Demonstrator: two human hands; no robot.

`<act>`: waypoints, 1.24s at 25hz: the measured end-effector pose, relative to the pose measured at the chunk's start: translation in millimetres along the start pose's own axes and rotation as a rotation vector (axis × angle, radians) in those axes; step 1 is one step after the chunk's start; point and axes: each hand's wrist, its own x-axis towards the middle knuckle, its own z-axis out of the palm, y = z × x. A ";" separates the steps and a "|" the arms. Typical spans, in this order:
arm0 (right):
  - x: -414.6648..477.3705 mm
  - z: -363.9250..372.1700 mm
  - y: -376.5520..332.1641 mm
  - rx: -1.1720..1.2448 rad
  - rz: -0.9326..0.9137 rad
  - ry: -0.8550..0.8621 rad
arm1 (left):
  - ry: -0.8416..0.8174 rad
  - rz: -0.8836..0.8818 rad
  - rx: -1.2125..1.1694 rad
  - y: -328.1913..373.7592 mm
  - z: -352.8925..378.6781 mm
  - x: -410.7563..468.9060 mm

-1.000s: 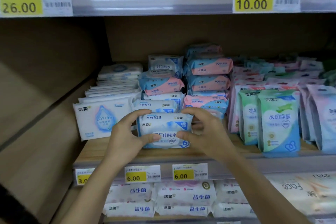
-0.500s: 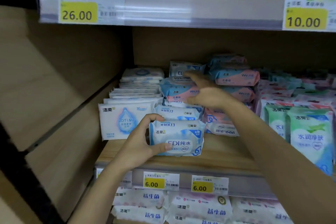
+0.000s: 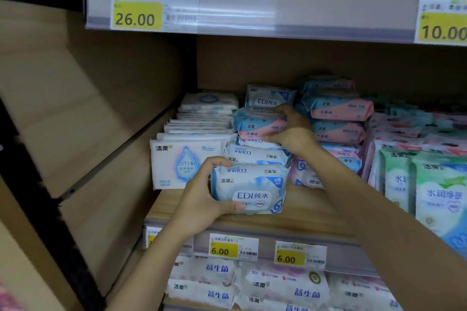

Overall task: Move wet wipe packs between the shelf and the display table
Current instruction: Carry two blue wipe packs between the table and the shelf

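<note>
My right hand [image 3: 290, 131] is no longer sharing the front pack with my left. It is now reaching back and curling around the right end of a blue-and-pink pack [image 3: 257, 124]. The wooden shelf [image 3: 310, 212] is carrying rows of wet wipe packs, and the blue-and-pink pack is lying on top of a stack of EDI packs [image 3: 255, 155] near the middle. The white-and-blue EDI pack [image 3: 250, 189] is sitting upright near the shelf's front edge. My left hand [image 3: 202, 199] is gripping its left end, fingers over the top and thumb across the lower front. Two yellow 6.00 price tags [image 3: 233, 247] are sitting on the rail below.
</note>
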 end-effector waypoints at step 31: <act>-49.8 -17.5 1.6 0.879 0.233 0.086 | -0.031 -0.108 -0.149 -16.2 -33.5 -3.4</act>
